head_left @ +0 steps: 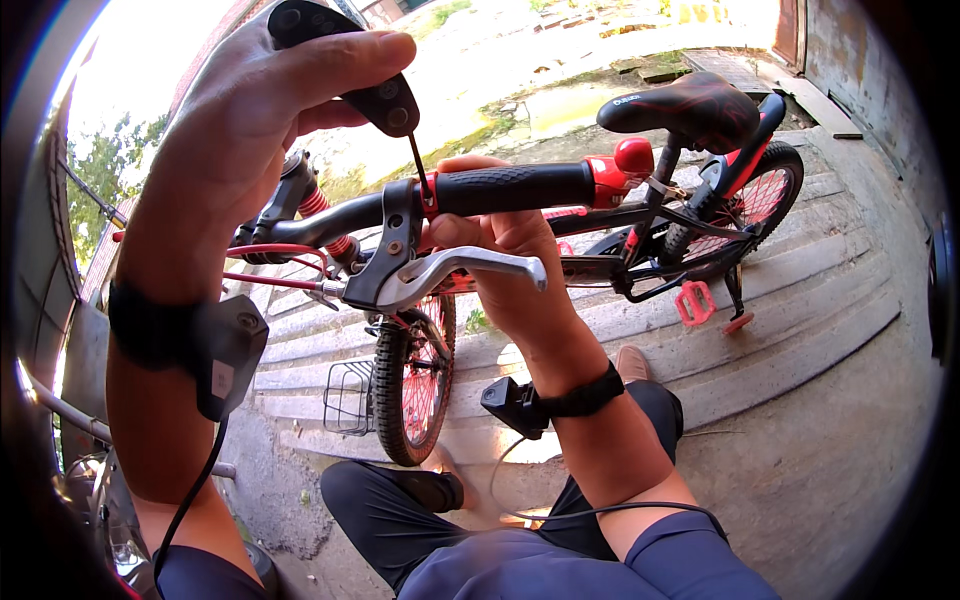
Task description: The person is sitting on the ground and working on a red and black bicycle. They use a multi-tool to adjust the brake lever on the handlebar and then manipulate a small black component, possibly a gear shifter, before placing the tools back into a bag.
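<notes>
My left hand [245, 95] is closed round the black body of a folding hex key set [385, 100], held above the handlebar. Its thin extended key [416, 155] points down, with the tip at the red clamp ring [429, 195] on the inner end of the black handlebar grip [520, 186]. From below, my right hand [505, 235] wraps the grip beside that ring, thumb in front and a fingertip showing over the top. Nearby are the black brake lever bracket [395, 240] and the silver brake lever [465, 265], which passes in front of my right hand.
The bicycle's front wheel [410, 385] stands near my legs. Its black saddle [680, 110], rear wheel [765, 195] and red pedal [694, 303] lie to the right. A wire basket [348, 398] is beside the front wheel. Stepped concrete [790, 330] runs underneath.
</notes>
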Available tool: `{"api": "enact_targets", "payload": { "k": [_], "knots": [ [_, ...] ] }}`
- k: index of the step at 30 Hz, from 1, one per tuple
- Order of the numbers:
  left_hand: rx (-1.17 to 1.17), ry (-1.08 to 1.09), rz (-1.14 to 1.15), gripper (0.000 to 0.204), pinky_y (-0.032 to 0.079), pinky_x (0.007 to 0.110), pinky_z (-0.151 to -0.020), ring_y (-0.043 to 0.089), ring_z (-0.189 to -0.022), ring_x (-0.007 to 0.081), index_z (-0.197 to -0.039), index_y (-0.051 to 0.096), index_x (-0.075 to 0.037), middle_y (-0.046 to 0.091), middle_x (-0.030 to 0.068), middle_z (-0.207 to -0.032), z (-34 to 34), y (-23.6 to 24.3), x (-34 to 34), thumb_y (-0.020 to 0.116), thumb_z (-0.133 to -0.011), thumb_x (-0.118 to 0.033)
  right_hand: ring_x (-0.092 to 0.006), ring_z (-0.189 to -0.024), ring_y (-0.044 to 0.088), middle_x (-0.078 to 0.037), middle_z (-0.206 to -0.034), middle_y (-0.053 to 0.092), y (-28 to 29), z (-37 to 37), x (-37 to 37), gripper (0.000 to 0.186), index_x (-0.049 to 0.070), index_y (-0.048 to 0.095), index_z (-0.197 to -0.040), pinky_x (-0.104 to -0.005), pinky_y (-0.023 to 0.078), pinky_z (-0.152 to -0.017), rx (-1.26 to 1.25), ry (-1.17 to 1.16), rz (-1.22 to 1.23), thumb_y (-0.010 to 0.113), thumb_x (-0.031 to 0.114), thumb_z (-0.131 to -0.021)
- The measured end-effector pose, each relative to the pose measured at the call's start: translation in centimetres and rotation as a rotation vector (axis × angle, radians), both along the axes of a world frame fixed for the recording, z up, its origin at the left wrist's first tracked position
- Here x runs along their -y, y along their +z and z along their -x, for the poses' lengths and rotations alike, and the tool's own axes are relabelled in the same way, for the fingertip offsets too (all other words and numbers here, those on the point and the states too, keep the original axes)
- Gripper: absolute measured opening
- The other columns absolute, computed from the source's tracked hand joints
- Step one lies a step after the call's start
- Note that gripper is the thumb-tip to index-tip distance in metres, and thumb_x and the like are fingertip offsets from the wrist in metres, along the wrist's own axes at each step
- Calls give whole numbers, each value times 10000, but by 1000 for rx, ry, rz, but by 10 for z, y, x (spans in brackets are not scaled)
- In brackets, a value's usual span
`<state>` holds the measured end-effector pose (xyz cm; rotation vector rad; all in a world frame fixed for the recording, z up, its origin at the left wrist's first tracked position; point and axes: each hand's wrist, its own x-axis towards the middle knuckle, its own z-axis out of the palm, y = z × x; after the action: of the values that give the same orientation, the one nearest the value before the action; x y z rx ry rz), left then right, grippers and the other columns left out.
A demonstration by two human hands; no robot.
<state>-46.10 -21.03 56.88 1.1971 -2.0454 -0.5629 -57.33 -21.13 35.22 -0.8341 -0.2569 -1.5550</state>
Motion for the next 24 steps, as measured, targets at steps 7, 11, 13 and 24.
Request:
{"api": "enact_targets", "payload": {
  "k": [7,11,13,24],
  "knots": [
    [195,-187,62,603,530,356,-952,649,-1081,220,-1373,472,6,643,156,-1198,-2,12,-11,719,-847,-152,-154,-973,677,-64,-1084,648,0,1,0,429,63,504,-1288,-301,589,-821,-22,-14,3,673,-25,-903],
    [82,-324,13,631,498,381,-1015,618,-1185,272,-1387,464,17,615,165,-1288,-13,10,0,729,-842,-158,-159,-967,680,-68,-1091,646,0,2,0,433,62,498,-1292,-305,594,-819,-14,1,13,667,-28,-904],
    [90,-367,7,627,487,387,-1028,600,-1222,290,-1383,467,20,611,163,-1293,-18,10,3,733,-849,-172,-163,-967,681,-72,-1096,645,0,1,0,435,62,494,-1295,-307,597,-821,-15,-6,12,664,-29,-905],
    [545,160,280,553,544,269,-743,660,-879,157,-1251,551,35,649,112,-1036,45,8,-55,770,-793,-182,-187,-985,687,-89,-1101,649,0,1,0,441,58,486,-1298,-331,609,-831,17,29,21,659,-36,-904]
  ]
}}
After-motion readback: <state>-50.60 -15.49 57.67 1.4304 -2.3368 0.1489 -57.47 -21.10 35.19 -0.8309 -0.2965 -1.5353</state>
